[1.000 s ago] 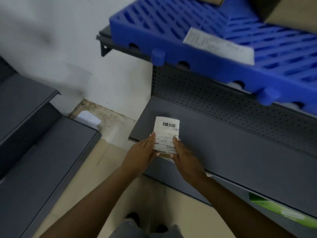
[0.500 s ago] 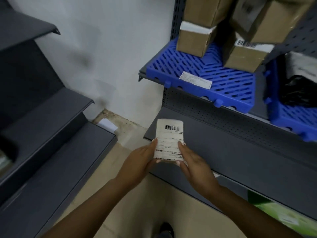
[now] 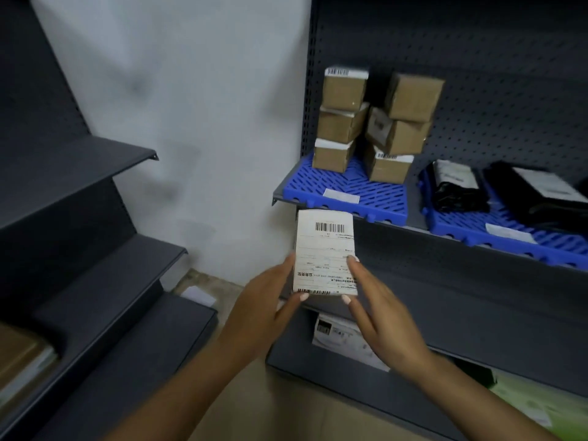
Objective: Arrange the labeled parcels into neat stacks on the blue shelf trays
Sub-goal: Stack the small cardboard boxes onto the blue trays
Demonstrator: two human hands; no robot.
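Head view: The left hand and right hand hold a white labeled parcel between them, fingers pinching its lower edges, barcode uppermost. The parcel is in the air, in front of and just below the left blue tray. Six brown boxes stand on that tray in two stacks. Black bags lie on the right blue tray.

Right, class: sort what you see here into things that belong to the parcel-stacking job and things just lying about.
Job:
held parcel
left hand
right hand
brown boxes
left tray
right tray
black bags

Lying about:
paper on floor
green packet
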